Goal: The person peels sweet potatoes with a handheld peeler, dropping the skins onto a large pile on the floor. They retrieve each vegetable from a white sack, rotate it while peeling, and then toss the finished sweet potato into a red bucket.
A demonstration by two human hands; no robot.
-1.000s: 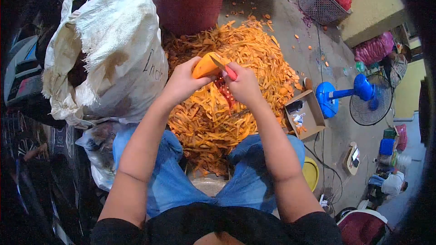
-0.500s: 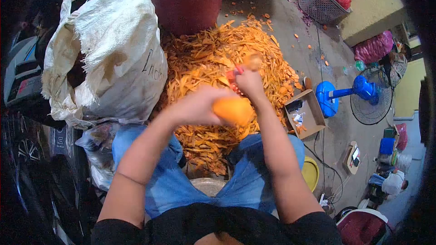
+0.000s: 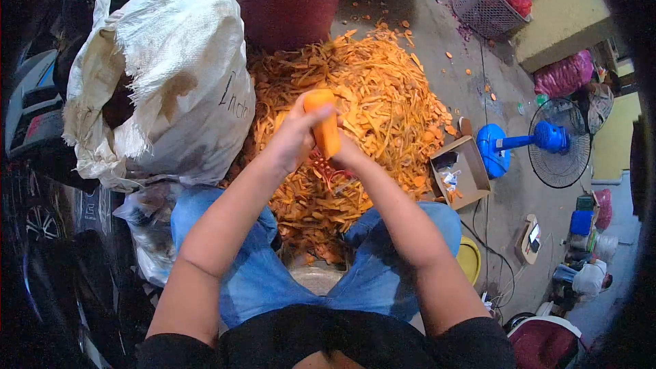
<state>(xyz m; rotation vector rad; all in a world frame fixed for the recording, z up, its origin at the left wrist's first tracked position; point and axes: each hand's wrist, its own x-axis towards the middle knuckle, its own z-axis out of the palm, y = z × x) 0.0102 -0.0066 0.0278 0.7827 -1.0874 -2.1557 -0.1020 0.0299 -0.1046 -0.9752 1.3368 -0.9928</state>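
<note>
1. Over the heap of orange peelings (image 3: 393, 96), the left hand (image 3: 295, 135) had its fingers wrapped around an orange vegetable (image 3: 328, 135).
2. By the vegetable's lower end was the right hand (image 3: 347, 152), partly hidden; I could not tell its fingers' state.
3. Beside the heap stood a white sack (image 3: 184, 48) and a red tub (image 3: 287, 7).

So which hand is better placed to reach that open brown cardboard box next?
Probably the right hand: it is nearer the box, while the left hand grips the long orange vegetable. Whether the right holds anything is hidden.
</note>
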